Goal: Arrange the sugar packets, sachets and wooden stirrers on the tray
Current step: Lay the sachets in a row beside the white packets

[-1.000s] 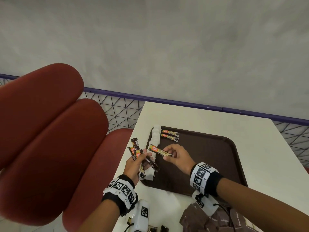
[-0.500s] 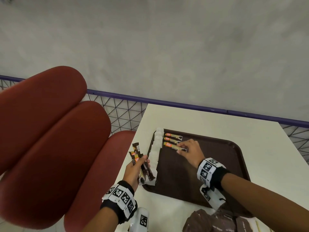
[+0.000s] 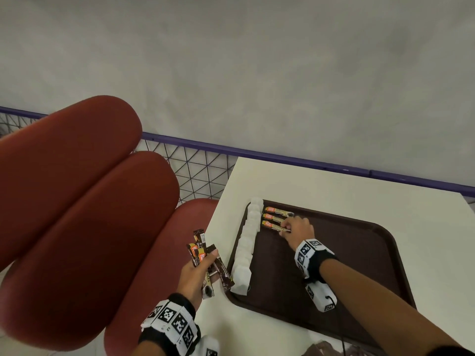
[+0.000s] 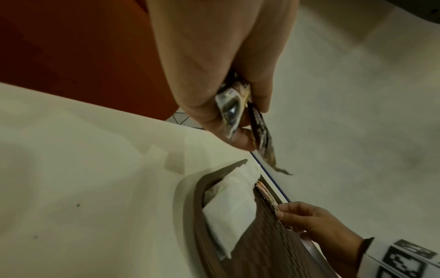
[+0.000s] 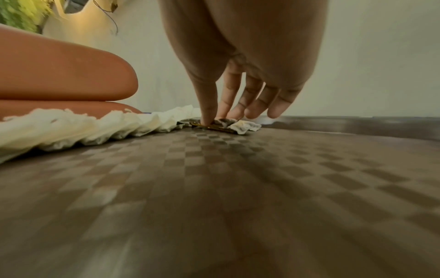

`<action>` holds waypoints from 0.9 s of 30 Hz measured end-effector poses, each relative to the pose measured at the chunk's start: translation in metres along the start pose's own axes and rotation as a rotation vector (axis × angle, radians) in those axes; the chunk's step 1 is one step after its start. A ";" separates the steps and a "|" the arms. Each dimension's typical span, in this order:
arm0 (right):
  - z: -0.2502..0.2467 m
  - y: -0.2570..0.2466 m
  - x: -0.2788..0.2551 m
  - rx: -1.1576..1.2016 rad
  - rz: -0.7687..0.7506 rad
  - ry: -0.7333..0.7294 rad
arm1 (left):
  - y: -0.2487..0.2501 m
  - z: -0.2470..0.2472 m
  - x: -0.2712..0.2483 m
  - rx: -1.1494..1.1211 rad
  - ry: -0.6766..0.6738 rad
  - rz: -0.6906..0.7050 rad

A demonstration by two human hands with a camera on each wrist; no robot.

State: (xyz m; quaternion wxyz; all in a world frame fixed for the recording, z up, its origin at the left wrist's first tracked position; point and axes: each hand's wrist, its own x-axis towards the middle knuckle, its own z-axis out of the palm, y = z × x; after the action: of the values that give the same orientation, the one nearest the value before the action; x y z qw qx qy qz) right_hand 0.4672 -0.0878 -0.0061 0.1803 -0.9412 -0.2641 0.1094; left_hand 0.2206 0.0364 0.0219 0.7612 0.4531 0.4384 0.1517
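Tray [image 3: 359, 253] on the white table [image 3: 334, 191], partly filled. White sugar packets [image 3: 246, 247] stand in a row along its left edge. Three stick sachets [image 3: 276, 219] lie side by side at the far left corner, just beside that row. The right hand [image 3: 295, 231] rests its straightened fingers [image 5: 209, 111] on the end of the nearest one, pressing it flat, not gripping it. The left hand [image 3: 195, 273], off the tray's left edge, clutches a bundle of further sachets [image 3: 203, 255] between thumb and fingers. Judged progress: sugar row done, sachet row begun, the held bundle still to place. No wooden stirrers are visible; brown objects at the near edge of the table are too cropped to identify.
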 end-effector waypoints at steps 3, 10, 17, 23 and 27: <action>0.007 0.000 0.005 -0.058 0.002 0.023 | 0.001 -0.003 0.001 -0.024 -0.009 0.019; 0.010 0.001 0.010 -0.115 -0.011 0.067 | -0.001 -0.005 0.008 -0.066 -0.005 0.050; 0.005 -0.013 -0.009 -0.058 -0.090 0.114 | 0.003 0.004 0.006 -0.083 -0.027 0.058; 0.001 -0.040 -0.050 0.341 -0.301 -0.079 | 0.005 0.014 0.001 -0.092 -0.026 0.087; -0.008 -0.061 -0.079 0.591 -0.252 -0.426 | 0.006 0.019 -0.002 -0.074 -0.039 0.104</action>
State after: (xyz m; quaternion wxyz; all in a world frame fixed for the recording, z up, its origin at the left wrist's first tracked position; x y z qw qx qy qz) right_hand 0.3757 -0.0841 0.0345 0.3971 -0.7649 -0.3662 0.3509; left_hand 0.2359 0.0273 0.0317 0.7769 0.4496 0.3936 0.1982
